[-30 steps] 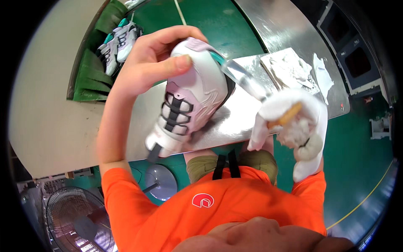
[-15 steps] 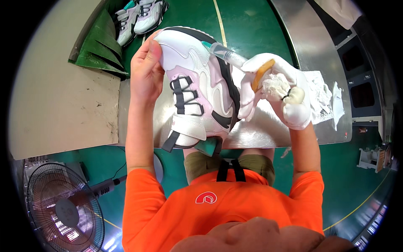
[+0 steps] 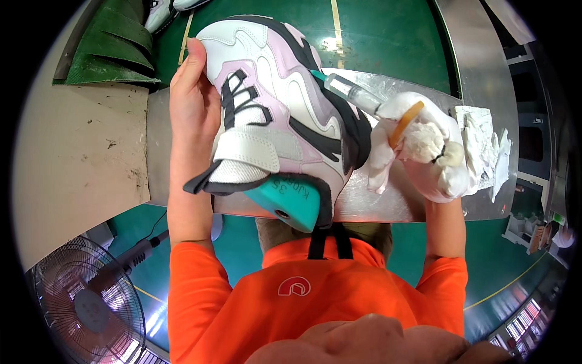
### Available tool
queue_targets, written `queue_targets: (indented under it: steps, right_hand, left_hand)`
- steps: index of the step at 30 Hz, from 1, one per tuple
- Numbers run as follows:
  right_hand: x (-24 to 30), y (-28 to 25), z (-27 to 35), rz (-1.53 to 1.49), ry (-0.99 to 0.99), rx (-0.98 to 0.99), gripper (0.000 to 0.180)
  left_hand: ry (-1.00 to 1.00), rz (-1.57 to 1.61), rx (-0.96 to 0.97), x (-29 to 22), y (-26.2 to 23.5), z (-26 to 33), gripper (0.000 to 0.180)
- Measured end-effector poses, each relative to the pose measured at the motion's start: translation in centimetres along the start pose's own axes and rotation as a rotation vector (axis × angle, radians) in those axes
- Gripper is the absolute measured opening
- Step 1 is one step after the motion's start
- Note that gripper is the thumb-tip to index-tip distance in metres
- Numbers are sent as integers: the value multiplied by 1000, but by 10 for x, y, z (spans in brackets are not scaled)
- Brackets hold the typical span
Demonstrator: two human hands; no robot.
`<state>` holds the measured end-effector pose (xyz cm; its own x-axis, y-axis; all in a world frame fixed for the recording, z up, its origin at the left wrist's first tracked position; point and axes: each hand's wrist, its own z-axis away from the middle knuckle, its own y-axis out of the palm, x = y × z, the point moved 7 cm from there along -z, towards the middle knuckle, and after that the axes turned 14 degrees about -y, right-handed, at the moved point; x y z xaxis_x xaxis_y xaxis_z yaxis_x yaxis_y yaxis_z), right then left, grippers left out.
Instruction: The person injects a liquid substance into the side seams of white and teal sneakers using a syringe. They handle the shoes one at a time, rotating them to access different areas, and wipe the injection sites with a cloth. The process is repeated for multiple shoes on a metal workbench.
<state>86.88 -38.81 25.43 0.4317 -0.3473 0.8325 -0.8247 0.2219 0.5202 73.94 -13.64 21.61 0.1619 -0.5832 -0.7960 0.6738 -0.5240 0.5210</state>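
A white, lilac and black sneaker [image 3: 315, 100] is held up over the metal table, with a turquoise shoe last [image 3: 285, 203] showing in its collar. My bare left hand [image 3: 194, 109] grips it along the toe, thumb on the upper; the other fingers are hidden behind. In a white cloth glove, my right hand [image 3: 445, 176] is closed on a clear syringe [image 3: 353, 92] with a green tip. That tip meets the edge between upper and black sole, near the forefoot. Against the glove sit a tan strip [image 3: 406, 124] and a whitish cloth wad [image 3: 423, 143] tied with black.
White crumpled cloths or papers [image 3: 479, 145] lie at the table's right. A green conveyor belt [image 3: 388, 42] runs beyond, with more sneakers [image 3: 160, 13] at far left beside a green strip curtain [image 3: 112, 45]. A beige panel [image 3: 85, 145] and a fan [image 3: 91, 309] are left.
The sneaker has come closer and tilted, baring more of the turquoise last. My left hand has shifted left, while my right hand and the syringe have moved right and slightly nearer.
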Motion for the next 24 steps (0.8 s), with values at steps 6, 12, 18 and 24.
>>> queue_targets:
  steps: [6, 12, 18, 24]
  right_hand:
    - [-1, -8, 8, -18, 14, -48, 85]
    - [-3, -13, 12, -62, -8, -65, 88]
    - [-5, -19, 16, -57, -12, -53, 89]
    - [-5, -18, 17, -82, -71, -34, 86]
  left_hand:
    - [-64, 28, -30, 7, -6, -6, 38]
    - [-118, 78, -40, 11, 1, -2, 40]
    - [-133, 63, -97, 12, -2, -2, 41]
    - [-131, 88, -41, 12, -1, -2, 41]
